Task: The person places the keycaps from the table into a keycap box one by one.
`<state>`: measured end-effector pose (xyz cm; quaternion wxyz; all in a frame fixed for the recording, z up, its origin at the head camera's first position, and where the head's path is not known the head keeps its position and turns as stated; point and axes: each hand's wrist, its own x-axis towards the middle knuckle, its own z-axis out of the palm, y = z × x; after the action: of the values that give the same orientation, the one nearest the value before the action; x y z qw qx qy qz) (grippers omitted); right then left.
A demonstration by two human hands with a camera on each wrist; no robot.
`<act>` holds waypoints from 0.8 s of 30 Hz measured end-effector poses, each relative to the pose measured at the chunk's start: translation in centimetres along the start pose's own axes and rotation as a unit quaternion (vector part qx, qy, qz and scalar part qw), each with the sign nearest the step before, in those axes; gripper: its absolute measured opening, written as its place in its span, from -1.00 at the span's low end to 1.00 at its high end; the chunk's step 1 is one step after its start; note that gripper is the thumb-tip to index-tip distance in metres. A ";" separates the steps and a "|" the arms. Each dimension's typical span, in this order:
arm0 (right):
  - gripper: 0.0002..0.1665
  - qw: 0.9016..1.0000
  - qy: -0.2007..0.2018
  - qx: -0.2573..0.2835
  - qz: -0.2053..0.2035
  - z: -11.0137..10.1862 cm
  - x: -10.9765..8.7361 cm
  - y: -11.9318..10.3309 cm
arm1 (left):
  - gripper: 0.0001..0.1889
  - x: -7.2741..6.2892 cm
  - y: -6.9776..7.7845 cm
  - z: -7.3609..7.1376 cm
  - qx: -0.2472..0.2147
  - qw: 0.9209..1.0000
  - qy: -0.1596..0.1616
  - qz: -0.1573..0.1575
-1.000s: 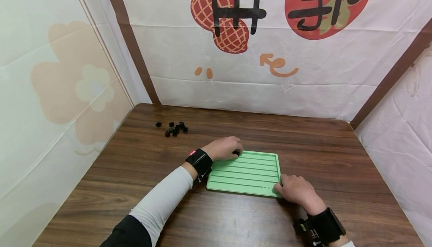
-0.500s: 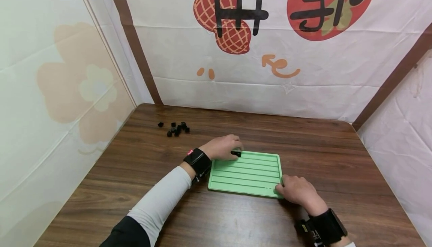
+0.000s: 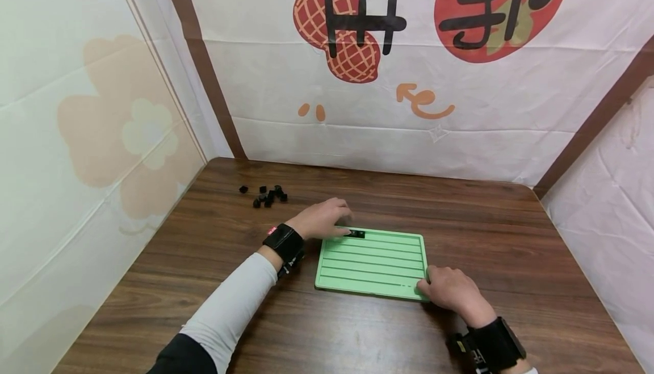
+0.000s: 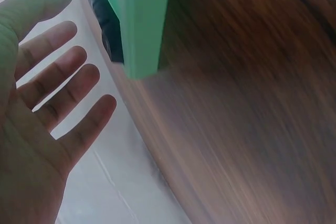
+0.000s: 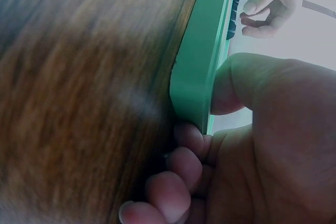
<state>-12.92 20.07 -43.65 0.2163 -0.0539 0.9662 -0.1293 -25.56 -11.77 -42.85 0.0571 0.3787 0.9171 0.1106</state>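
Observation:
A flat light-green tray (image 3: 372, 266) with raised parallel ridges lies on the table. In its far row, toward the left, sit several small black block-like pieces (image 3: 359, 234), partly hidden by my left hand (image 3: 323, 219). That hand hovers over the tray's far left corner. The left wrist view shows its fingers spread and apart from the black pieces (image 4: 107, 22), holding nothing. My right hand (image 3: 449, 290) grips the tray's near right corner. In the right wrist view its thumb (image 5: 239, 85) lies over the rim, with the fingers curled at the corner's outer side.
Several loose black pieces (image 3: 268, 196) lie scattered on the brown wooden table (image 3: 286, 328), toward its far left. A printed white cloth (image 3: 378, 141) hangs behind the table, and more cloth closes off both sides.
My left hand has let go of a black piece and moved left, uncovering pieces in the tray's far row. My right hand has stayed at the tray's corner.

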 end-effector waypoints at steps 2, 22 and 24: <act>-0.76 1.000 -0.001 0.000 0.001 0.0 0.0 0.0 | -0.65 -0.3 -0.3 -0.2 -0.004 1.000 0.004 -0.007; -0.78 1.000 0.012 0.000 -0.006 0.1 -0.1 0.1 | -0.64 -3.9 -4.6 -1.6 0.002 0.994 0.046 -0.095; -0.78 1.000 0.013 0.000 -0.008 0.1 -0.1 0.1 | -0.65 -4.4 -5.1 -1.6 0.001 0.993 0.049 -0.111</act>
<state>-12.76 20.19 -43.76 0.2024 -0.0596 0.9685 -0.1321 -26.21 -18.69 -42.44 0.0239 0.2690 0.9552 0.1210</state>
